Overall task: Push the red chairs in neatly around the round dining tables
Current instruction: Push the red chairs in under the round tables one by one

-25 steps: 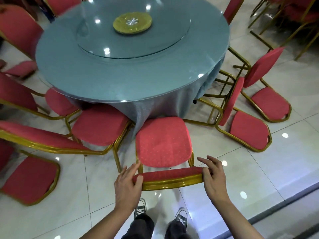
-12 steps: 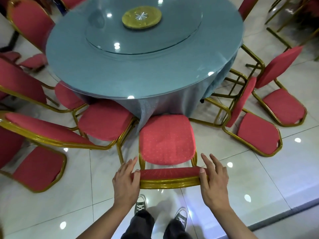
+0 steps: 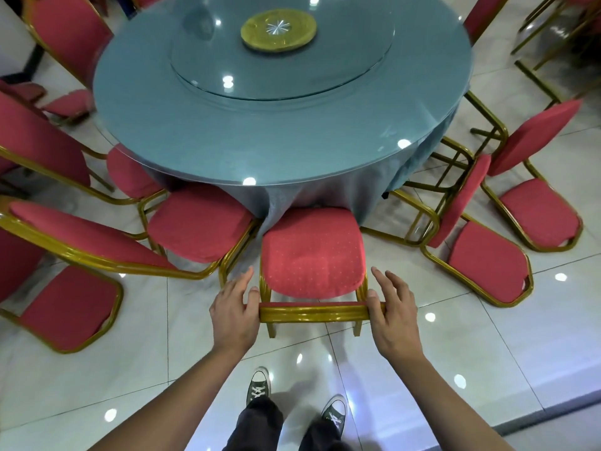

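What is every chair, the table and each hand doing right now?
Middle chair: upright, seat front touching the tablecloth.
Left hand: fingers straight, pressing the chair back's left end.
Right hand: fingers straight, thumb on the chair back's right end.
Left neighbour chair: upright, angled, seat by the table's edge.
Two right chairs: lying tipped over on the floor.
Round table: covered in blue cloth, glass turntable on top.

Red gold-framed chair [image 3: 311, 255] — upright, seat front touching round table [image 3: 279, 131]
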Tool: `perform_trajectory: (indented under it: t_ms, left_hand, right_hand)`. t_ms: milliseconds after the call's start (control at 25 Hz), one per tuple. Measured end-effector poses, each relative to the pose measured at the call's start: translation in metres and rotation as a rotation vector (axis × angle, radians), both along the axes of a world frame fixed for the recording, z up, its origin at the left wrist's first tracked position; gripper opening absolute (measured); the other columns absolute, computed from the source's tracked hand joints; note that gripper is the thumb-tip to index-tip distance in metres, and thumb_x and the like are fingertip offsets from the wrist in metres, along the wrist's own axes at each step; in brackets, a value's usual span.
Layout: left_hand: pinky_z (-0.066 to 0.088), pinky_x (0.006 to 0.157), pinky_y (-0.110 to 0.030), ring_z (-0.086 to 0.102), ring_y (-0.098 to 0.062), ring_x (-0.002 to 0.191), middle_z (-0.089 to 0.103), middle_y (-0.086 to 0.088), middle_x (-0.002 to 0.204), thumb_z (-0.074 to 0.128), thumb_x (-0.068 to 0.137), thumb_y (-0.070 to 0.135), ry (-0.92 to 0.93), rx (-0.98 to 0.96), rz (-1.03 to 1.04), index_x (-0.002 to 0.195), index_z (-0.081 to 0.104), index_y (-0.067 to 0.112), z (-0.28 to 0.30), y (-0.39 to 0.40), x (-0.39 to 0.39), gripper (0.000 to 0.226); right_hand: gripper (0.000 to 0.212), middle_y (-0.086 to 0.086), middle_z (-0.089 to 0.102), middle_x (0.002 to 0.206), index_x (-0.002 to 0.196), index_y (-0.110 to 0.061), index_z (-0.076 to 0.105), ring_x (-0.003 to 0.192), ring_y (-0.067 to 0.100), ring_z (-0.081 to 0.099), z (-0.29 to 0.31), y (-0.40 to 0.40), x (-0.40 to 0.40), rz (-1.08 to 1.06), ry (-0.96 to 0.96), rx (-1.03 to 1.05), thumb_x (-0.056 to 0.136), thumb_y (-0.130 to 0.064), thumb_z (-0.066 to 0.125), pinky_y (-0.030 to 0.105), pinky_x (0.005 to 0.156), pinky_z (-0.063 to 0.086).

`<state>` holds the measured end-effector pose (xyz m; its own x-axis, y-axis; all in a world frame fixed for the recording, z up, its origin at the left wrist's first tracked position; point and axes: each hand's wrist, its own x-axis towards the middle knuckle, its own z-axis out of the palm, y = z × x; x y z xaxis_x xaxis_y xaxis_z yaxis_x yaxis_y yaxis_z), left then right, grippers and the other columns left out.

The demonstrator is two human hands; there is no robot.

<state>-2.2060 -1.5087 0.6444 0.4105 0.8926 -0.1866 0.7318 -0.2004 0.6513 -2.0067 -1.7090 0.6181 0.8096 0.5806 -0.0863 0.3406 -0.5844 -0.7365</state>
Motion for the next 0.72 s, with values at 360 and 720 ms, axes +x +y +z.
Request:
perform_trajectory:
  t_ms: [360,720]
  left_hand:
    - [0.029,0.118,-0.052,0.041,-0.022,0.142,0.051,-0.002,0.151,0.029,0.092,0.047,-0.017,0.018,-0.013,0.149,0.049,0.028,-0.003,0.025,0.024,0.063]
    - [0.032,0.118,-0.048,0.041,-0.018,0.141,0.050,0.003,0.152,0.028,0.091,0.047,-0.015,0.037,-0.003,0.149,0.049,0.029,-0.003,0.037,0.033,0.064]
  right_hand:
    - [0.068,-0.002,0.039,0.150,0.153,-0.039,0.039,0.137,0.019,0.037,0.001,0.026,0.033,0.075,-0.004,-0.060,0.096,-0.071,0.019,0.044,0.117,0.028]
    - [0.062,-0.002,0.040,0.149,0.151,-0.042,0.040,0.138,0.018,0.035,0.006,0.037,0.041,0.045,0.007,-0.039,0.097,-0.068,0.022,0.047,0.118,0.030]
